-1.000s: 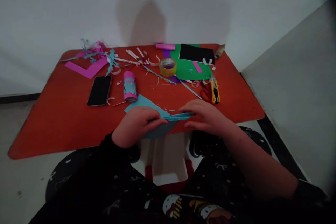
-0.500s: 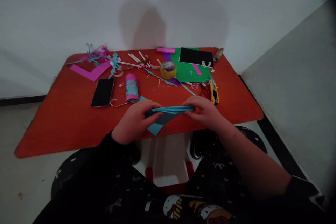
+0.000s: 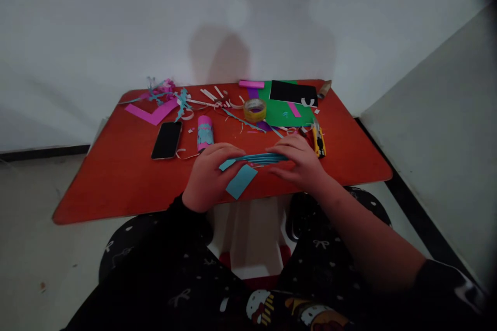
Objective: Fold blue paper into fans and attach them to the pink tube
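Both my hands grip a folded blue paper over the near edge of a low red table. My left hand pinches its left end, and a loose corner of the paper hangs down beside that hand. My right hand pinches the right end, fingers pressed on the stacked folds. The folds lie as a thin flat band between the two hands.
On the table lie a black phone, a pink tube with blue trim, a tape roll, green paper under a black card, a yellow utility knife, pink paper and several scraps. White walls stand behind and to the right.
The blue paper went from lying partly flat on the table to a tighter folded band lifted between my hands. The view has shifted, so the table sits further right.
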Available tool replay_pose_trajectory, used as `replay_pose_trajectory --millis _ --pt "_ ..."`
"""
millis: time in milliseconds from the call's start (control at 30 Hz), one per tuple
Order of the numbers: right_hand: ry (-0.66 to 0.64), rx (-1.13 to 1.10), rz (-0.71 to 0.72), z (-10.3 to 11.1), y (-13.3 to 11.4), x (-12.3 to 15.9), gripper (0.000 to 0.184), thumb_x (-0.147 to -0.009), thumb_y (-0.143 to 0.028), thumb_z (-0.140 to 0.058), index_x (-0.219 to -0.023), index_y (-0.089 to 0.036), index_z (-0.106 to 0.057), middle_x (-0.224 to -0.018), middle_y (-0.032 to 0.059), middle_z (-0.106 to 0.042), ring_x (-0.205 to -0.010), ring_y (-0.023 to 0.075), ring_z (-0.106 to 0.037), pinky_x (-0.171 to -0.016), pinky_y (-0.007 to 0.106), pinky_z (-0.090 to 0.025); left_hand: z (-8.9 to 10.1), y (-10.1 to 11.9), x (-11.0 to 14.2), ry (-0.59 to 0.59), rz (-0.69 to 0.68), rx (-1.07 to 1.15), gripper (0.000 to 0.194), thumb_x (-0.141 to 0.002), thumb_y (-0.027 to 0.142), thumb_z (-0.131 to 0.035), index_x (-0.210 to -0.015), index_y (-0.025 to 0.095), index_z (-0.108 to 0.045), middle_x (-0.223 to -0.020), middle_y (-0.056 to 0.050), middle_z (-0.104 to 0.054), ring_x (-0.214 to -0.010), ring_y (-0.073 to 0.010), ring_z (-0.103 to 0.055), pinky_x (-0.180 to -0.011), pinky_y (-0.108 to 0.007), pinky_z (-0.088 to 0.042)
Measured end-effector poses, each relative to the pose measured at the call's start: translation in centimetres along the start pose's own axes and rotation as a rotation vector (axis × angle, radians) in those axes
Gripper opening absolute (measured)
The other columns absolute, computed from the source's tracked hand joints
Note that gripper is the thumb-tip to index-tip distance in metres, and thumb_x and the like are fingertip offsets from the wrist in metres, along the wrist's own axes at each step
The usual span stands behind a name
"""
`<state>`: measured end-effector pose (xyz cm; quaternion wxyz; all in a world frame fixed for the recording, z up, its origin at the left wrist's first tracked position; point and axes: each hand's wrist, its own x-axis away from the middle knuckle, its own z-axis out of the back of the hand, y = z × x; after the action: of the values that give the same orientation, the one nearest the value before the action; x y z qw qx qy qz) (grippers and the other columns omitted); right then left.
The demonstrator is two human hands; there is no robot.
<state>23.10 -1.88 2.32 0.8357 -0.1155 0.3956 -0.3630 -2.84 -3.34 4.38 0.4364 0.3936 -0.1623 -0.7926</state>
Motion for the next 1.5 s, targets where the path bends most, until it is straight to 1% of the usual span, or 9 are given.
replay_pose_trajectory --millis 100,300,400,467,700,800,900,1067,1500 --pt "0.04 0.046 0.037 -0.2 -0.4 -0.4 0.03 -0.089 -0.045 -0.074 -0.112 -0.026 -0.073 -0.098 0.0082 -0.073 -0.094 0.0256 -0.066 -0.093 0.047 -0.049 -0.3 0.2 0.1 0.036 -0.004 0.003 0.014 -0.093 0.03 -0.069 -0.101 0.022 -0.076 -0.1 -0.006 -0.077 -0.098 -0.0194 -0.07 -0.091 -0.034 -0.055" --pt "0.205 0.155 -0.018 0.4 -0.5 0.0 0.052 -0.084 -0.052 -0.077 -0.129 -0.028 -0.065 -0.124 0.0128 -0.064 -0.117 0.034 -0.06 -0.102 0.053 -0.047 -0.6 0.2 -0.1 0.125 0.051 0.021 0.013 -0.092 0.031 -0.07 -0.095 0.022 -0.078 -0.094 -0.005 -0.077 -0.09 -0.0185 -0.07 -0.086 -0.033 -0.056" --pt "0.335 0.129 -0.094 0.5 0.0 0.2 0.039 -0.089 -0.043 -0.072 -0.123 -0.027 -0.065 -0.117 0.0122 -0.063 -0.114 0.0322 -0.06 -0.101 0.052 -0.048 -0.6 0.2 -0.2 0.169 0.1 0.027 0.012 -0.092 0.031 -0.071 -0.092 0.021 -0.077 -0.091 -0.004 -0.077 -0.087 -0.0176 -0.07 -0.085 -0.032 -0.055" --pt "0.359 0.099 -0.116 0.3 0.3 0.1 0.033 -0.091 -0.039 -0.07 -0.121 -0.026 -0.064 -0.113 0.0115 -0.064 -0.112 0.0312 -0.06 -0.1 0.051 -0.049 -0.7 0.2 -0.2 0.18 0.121 0.01 0.012 -0.091 0.03 -0.071 -0.091 0.021 -0.077 -0.089 -0.003 -0.077 -0.085 -0.0173 -0.07 -0.084 -0.032 -0.055" --pt "0.212 0.036 -0.07 -0.3 0.6 0.0 0.041 -0.09 -0.045 -0.072 -0.125 -0.025 -0.067 -0.121 0.0129 -0.068 -0.116 0.0307 -0.063 -0.101 0.048 -0.049 -1.2 0.4 -0.2 0.189 0.103 0.049 0.011 -0.09 0.031 -0.072 -0.09 0.021 -0.077 -0.088 -0.003 -0.077 -0.084 -0.0172 -0.069 -0.081 -0.031 -0.056" --pt "0.155 0.071 -0.024 -0.3 0.5 0.1 0.043 -0.086 -0.052 -0.075 -0.121 -0.026 -0.071 -0.117 0.0116 -0.071 -0.114 0.0314 -0.064 -0.103 0.05 -0.048 -1.4 0.2 -0.1 0.165 0.083 0.063 0.009 -0.09 0.029 -0.072 -0.092 0.021 -0.077 -0.09 -0.003 -0.077 -0.087 -0.0175 -0.07 -0.084 -0.031 -0.056" --pt "0.1 0.094 0.015 -0.3 0.5 0.0 0.038 -0.087 -0.048 -0.075 -0.119 -0.027 -0.072 -0.11 0.0095 -0.074 -0.109 0.0296 -0.067 -0.106 0.052 -0.045 -1.5 0.1 -0.1 0.129 0.053 0.069 0.009 -0.089 0.028 -0.073 -0.094 0.022 -0.076 -0.094 -0.003 -0.077 -0.09 -0.0178 -0.07 -0.086 -0.031 -0.055" --pt "0.142 0.085 0.096 -0.4 0.6 0.0 0.022 -0.091 -0.034 -0.073 -0.11 -0.025 -0.072 -0.101 0.0072 -0.076 -0.098 0.0247 -0.07 -0.101 0.047 -0.048 -1.5 0.2 -0.1 0.091 0.041 0.082 0.011 -0.089 0.028 -0.072 -0.097 0.02 -0.074 -0.096 -0.003 -0.076 -0.093 -0.0181 -0.069 -0.085 -0.031 -0.055" --pt "0.101 0.059 0.049 -0.3 0.2 -0.2 0.008 -0.094 -0.031 -0.069 -0.092 -0.024 -0.073 -0.09 0.0056 -0.075 -0.089 0.0218 -0.066 -0.092 0.042 -0.048 -1.5 0.0 0.0 -0.013 -0.039 -0.039 0.014 -0.093 0.031 -0.07 -0.102 0.02 -0.072 -0.098 -0.004 -0.075 -0.097 -0.0195 -0.068 -0.091 -0.034 -0.051"
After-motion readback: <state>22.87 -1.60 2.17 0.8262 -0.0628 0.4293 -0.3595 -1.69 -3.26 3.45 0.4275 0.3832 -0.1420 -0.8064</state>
